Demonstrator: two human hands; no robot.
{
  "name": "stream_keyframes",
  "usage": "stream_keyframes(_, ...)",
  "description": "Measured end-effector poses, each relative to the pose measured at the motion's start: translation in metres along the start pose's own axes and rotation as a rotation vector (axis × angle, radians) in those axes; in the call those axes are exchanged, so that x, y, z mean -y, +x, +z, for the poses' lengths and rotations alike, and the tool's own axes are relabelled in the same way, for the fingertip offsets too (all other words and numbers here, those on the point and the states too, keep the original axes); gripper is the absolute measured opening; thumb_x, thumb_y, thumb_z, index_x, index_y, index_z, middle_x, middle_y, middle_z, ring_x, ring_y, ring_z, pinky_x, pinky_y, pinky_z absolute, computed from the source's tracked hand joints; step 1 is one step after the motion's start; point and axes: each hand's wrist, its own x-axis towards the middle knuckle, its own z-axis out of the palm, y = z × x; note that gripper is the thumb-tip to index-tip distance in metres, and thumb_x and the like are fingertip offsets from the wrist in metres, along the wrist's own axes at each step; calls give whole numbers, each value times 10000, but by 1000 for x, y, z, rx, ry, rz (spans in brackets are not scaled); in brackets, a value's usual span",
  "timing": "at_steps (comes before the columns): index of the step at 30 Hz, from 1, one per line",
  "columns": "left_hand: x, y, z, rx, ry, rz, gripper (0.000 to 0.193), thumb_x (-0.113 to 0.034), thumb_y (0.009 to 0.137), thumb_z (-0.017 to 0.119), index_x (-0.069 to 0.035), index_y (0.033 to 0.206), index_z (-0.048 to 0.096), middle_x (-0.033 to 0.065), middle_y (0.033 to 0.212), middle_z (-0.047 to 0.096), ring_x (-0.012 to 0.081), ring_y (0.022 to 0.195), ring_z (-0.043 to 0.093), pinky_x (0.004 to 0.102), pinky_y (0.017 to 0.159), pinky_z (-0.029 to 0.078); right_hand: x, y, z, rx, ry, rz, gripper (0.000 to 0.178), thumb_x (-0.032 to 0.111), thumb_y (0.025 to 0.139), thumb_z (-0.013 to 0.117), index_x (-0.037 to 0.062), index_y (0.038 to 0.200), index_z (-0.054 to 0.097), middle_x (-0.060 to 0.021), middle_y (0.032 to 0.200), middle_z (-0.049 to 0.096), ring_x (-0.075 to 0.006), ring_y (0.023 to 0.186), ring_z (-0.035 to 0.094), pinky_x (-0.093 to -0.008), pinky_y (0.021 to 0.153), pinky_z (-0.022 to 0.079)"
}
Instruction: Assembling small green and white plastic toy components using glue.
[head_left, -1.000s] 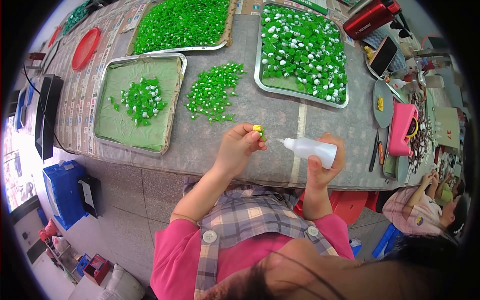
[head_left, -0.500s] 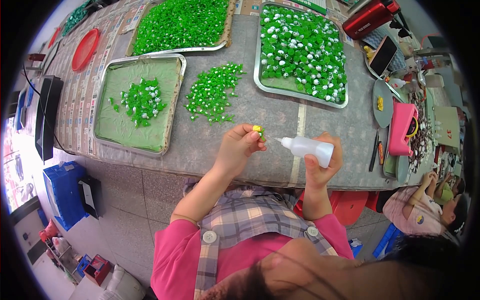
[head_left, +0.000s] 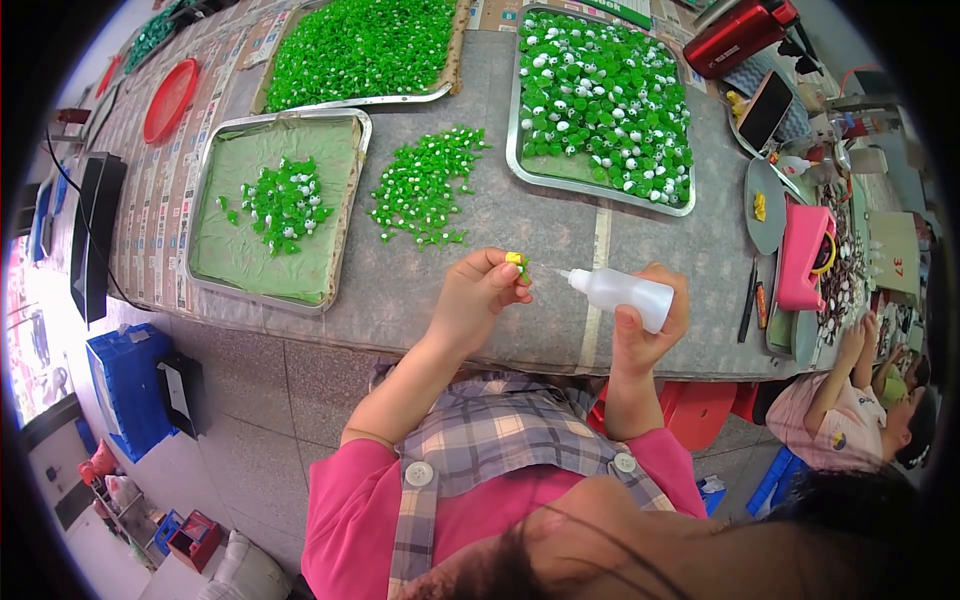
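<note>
Between the thumb and fingers of my left hand (head_left: 467,303) is pinched a small green-and-white piece (head_left: 525,268), mostly covered by the fingertips. A bit of yellow (head_left: 513,257) shows at those fingertips; I cannot tell whether it is worn or held. My right hand (head_left: 650,335) is wrapped round a white squeeze bottle (head_left: 605,288), tilted so that its thin nozzle points left at the piece, a small gap apart. Just beyond my left hand, a loose pile of small green-and-white pieces (head_left: 425,190) lies on the grey table cover (head_left: 540,220).
A lined tray (head_left: 220,255) with a small heap stands at left. Fuller trays of green pieces stand behind (head_left: 455,60) and at back right (head_left: 515,130). Farther right are a red flask (head_left: 740,40), a phone (head_left: 768,112), a pink holder (head_left: 805,255) and a seated co-worker (head_left: 825,410).
The bottle in my right hand has drawn slightly right, widening the gap between nozzle and piece. My left hand stays put. The co-worker's hands have risen.
</note>
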Motion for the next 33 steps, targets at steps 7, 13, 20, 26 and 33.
stream_keyframes(7, 0, 0, -1, -11, -6, -1, 71, -92, 793, 484, -25, 807, 503, 56, 722, 537, 123, 634, 511, 279, 622, 455, -4, -3, -5, -40, 48, -63, 362, 293, 643, 658, 12, 786, 480, -51, 668, 462, -127, 571, 419, -229, 498, 330)
stream_keyframes(13, 0, 0, 0, -25, -4, 7, 60, -90, 789, 492, -34, 808, 504, 56, 729, 542, 126, 643, 517, 279, 629, 454, 1, -1, -5, 14, 50, -62, 368, 301, 641, 658, 10, 772, 476, -49, 654, 475, -120, 566, 421, -226, 495, 330)
stream_keyframes(20, 1, 0, 0, -35, 7, 27, 51, -78, 777, 507, -37, 806, 503, 58, 740, 545, 130, 652, 522, 278, 638, 456, 1, -3, -7, 16, 48, -36, 354, 295, 644, 655, 11, 763, 480, -49, 654, 481, -120, 558, 421, -225, 489, 328)
stream_keyframes(26, 1, 1, 0, -47, 20, 31, 48, -76, 777, 507, -38, 807, 503, 54, 742, 547, 127, 653, 524, 274, 637, 456, -3, -6, -9, 56, 47, -10, 343, 292, 646, 652, 15, 759, 484, -47, 656, 471, -114, 564, 417, -226, 480, 320)
stream_keyframes(33, -3, 2, -1, -69, 19, 22, 50, -91, 778, 510, -46, 800, 509, 45, 735, 547, 124, 650, 528, 266, 637, 453, -20, 15, -49, -263, -7, 122, 329, 177, 669, 635, 4, 871, 442, -40, 801, 457, -124, 691, 460, -242, 619, 403)
